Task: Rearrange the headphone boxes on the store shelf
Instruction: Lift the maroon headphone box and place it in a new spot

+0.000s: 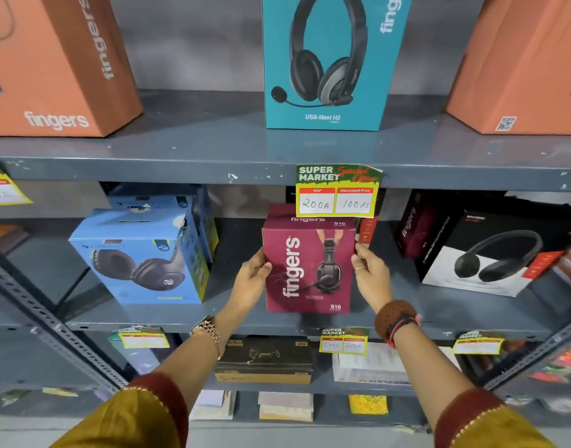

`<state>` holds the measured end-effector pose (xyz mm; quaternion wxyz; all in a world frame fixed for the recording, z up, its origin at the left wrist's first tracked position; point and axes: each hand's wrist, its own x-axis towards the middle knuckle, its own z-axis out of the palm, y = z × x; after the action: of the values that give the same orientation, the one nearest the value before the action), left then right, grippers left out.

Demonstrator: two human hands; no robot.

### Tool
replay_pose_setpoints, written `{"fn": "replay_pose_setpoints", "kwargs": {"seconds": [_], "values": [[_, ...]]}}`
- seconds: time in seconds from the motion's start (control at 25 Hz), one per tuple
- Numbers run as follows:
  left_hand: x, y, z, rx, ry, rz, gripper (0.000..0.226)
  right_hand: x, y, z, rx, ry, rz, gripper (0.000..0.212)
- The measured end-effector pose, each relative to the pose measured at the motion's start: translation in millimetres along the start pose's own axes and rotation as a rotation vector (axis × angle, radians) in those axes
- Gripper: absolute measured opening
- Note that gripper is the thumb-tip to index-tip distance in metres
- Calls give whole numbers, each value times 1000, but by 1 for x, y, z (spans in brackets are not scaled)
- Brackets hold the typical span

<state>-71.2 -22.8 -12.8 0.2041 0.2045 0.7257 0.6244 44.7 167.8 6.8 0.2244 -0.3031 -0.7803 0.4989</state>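
A maroon headphone box (305, 266) marked "fingers S10" stands upright at the middle of the grey middle shelf (232, 321). My left hand (250, 279) grips its left edge and my right hand (369, 273) grips its right edge. To its left stands a light blue headphone box (138, 257) with another blue box behind it. A black and white headphone box (491, 253) sits to the right, beside a dark maroon box (416, 227). On the upper shelf stand a teal headset box (329, 63) and orange boxes (54, 63) on both sides.
A yellow price tag (337, 192) hangs from the upper shelf edge, just above the maroon box. Slotted metal uprights (44, 318) frame the shelves at left and right. The lower shelf holds a dark flat box (264, 360), a white box and more price tags.
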Motion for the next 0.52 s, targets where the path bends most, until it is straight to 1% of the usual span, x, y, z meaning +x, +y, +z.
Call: {"fn": "replay_pose_setpoints", "kwargs": {"seconds": [0.08, 0.16, 0.2, 0.28, 0.32, 0.4, 0.52], "values": [[-13, -5, -12, 34, -54, 24, 37, -16, -1, -5, -18, 5, -45, 39], [-26, -18, -25, 81, -67, 25, 33, -31, 2, -5, -13, -2, -39, 38], [-33, -24, -31, 98, -68, 17, 36, -38, 4, -3, -10, -12, -30, 39], [-42, -41, -45, 114, -80, -8, 53, -53, 5, 6, -17, -32, -8, 39], [-47, -46, -52, 109, -77, -32, 57, -59, 5, 12, -19, -39, 0, 39], [-54, -48, -63, 90, -43, -52, 62, -67, 2, 23, -2, -44, 3, 38], [-69, -26, -79, 55, -21, -23, 64, -68, -13, 40, 17, -35, -23, 37]]}}
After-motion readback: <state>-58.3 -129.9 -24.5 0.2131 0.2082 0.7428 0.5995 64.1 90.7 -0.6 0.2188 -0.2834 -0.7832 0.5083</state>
